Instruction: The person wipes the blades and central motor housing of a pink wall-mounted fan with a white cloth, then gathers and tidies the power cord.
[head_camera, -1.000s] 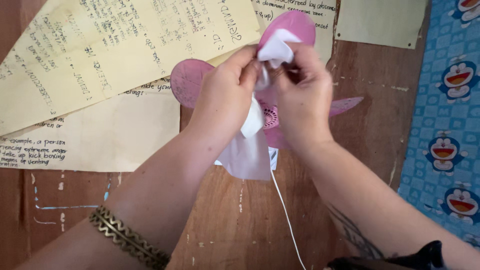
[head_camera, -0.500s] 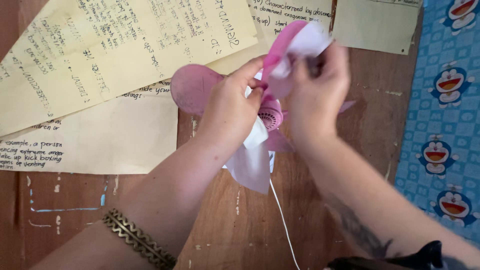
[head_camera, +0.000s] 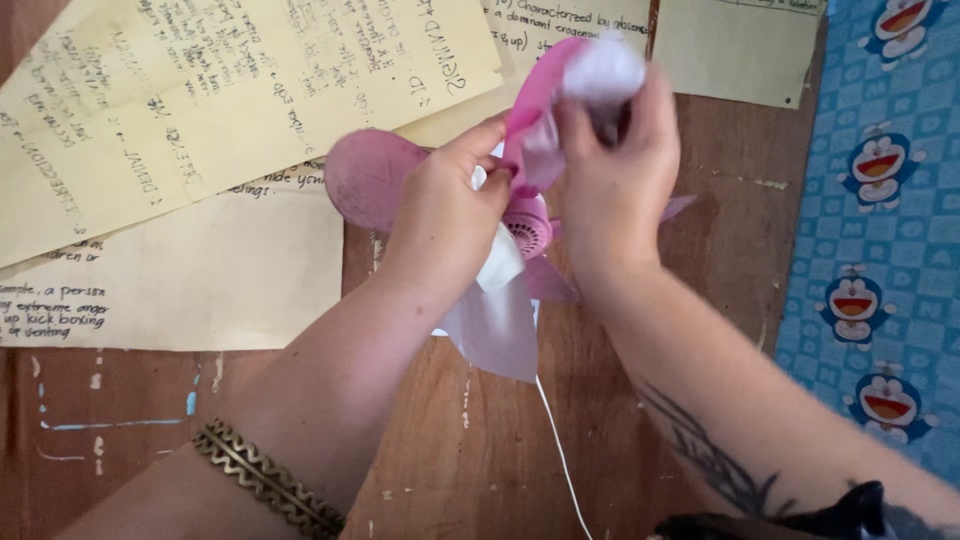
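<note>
Right hand (head_camera: 610, 190) pinches white cloth (head_camera: 600, 72) at tip of upper pink fan blade (head_camera: 535, 95), shifted outward since 1 s ago. Left hand (head_camera: 445, 215) grips blade lower down, above wooden table (head_camera: 480, 450).

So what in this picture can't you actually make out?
- Head view: the white cloth at the blade tip is motion-blurred; its folds are unclear.
- The right hand covers part of the pink fan, hiding its right-side blades.
- The left hand hides much of the fan's hub.
- The white cord runs off the bottom edge; its end is unseen.
</note>
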